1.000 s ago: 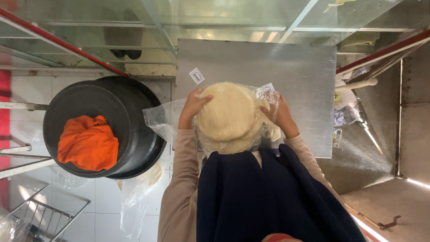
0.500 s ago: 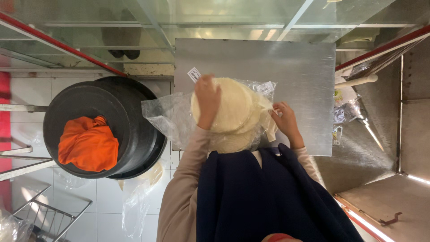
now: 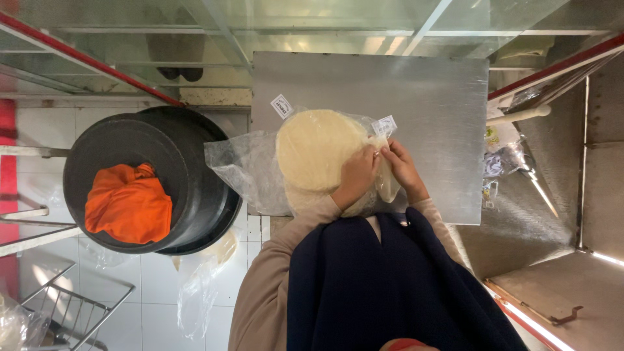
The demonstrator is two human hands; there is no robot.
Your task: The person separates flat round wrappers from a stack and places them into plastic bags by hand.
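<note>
A stack of pale round flatbreads [image 3: 315,153] lies on crumpled clear plastic bags [image 3: 244,169] on a steel work plate [image 3: 435,97]. My left hand [image 3: 354,179] and my right hand [image 3: 404,170] meet at the stack's right edge, fingertips almost touching. Both pinch the rim of the top flatbread there, where a fold of plastic covers it. Beige sleeves and a dark apron hide the near edge of the stack.
A big black round pan [image 3: 188,188] with an orange cloth [image 3: 127,205] stands to the left, its rim against the plastic. A pale rolling pin [image 3: 520,116] and small packets lie right of the plate. A wire rack [image 3: 71,312] is at the lower left, glass panes above.
My hands were on either side of the stack. The left hand then crossed over the top and now sits beside the right hand at the right edge.
</note>
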